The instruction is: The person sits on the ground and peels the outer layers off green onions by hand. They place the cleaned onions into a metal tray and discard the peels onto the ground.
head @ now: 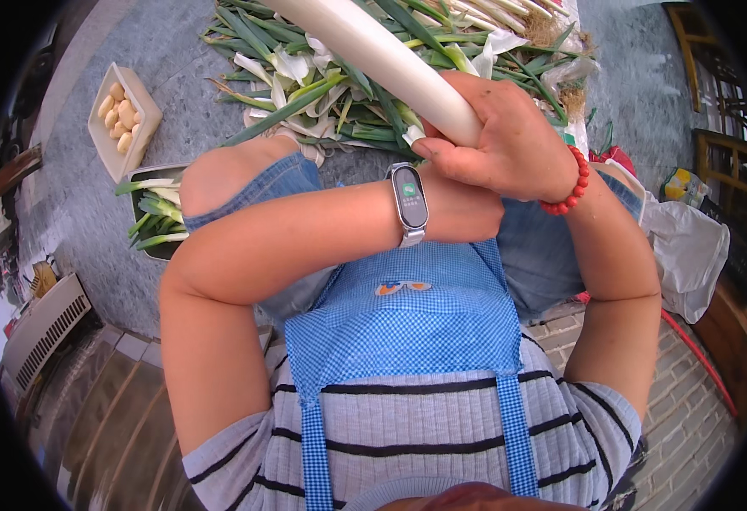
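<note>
A thick white leek or green-onion stalk (386,67) slants from the top edge down into my right hand (507,131), whose fingers and thumb close around its lower end. A red bead bracelet is on that wrist. My left hand (466,204) lies beneath the right one, its forearm crossing in front of me with a smart band on the wrist. Its fingers are bent and largely turned away, so whether it holds anything does not show. Beyond the hands spreads a pile of green leaves and peeled outer layers (309,96), with rooted white stalks (507,16) at the top right.
A pale tray of peeled potatoes or similar pieces (147,131) stands on the grey floor at the left. Below it, a metal-edged tray holds trimmed green-and-white stalks (159,211) beside my knee. A white plastic bag (686,255) and a red hose (699,364) are at the right.
</note>
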`<state>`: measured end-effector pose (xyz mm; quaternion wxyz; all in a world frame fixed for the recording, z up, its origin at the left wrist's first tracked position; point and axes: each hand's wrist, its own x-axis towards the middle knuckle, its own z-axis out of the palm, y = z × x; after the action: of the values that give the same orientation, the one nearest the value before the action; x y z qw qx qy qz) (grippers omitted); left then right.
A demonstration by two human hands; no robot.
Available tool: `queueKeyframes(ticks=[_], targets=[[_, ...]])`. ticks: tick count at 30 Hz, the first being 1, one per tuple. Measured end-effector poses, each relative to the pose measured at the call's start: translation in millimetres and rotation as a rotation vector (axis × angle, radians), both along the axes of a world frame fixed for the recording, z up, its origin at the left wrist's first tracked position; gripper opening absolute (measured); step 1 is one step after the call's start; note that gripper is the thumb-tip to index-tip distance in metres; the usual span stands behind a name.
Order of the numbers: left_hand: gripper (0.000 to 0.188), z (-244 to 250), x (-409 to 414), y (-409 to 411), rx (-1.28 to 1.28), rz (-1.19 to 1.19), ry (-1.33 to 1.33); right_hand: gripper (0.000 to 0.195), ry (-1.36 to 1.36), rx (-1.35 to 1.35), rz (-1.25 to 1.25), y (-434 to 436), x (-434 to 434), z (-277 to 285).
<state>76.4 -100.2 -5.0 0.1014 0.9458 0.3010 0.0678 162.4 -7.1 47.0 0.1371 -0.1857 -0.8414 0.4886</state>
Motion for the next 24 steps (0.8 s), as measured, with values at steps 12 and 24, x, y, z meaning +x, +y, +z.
queueKeyframes(ticks=[12, 24], targets=[[0.016, 78, -105, 54, -0.192, 0.755, 0.138, 0.026, -0.095, 0.154, -0.272, 25, 11, 8], [0.033, 119, -172, 95, 0.042, 1.042, -1.885, 0.021, -0.035, 0.643, -0.484, 17, -15, -3]])
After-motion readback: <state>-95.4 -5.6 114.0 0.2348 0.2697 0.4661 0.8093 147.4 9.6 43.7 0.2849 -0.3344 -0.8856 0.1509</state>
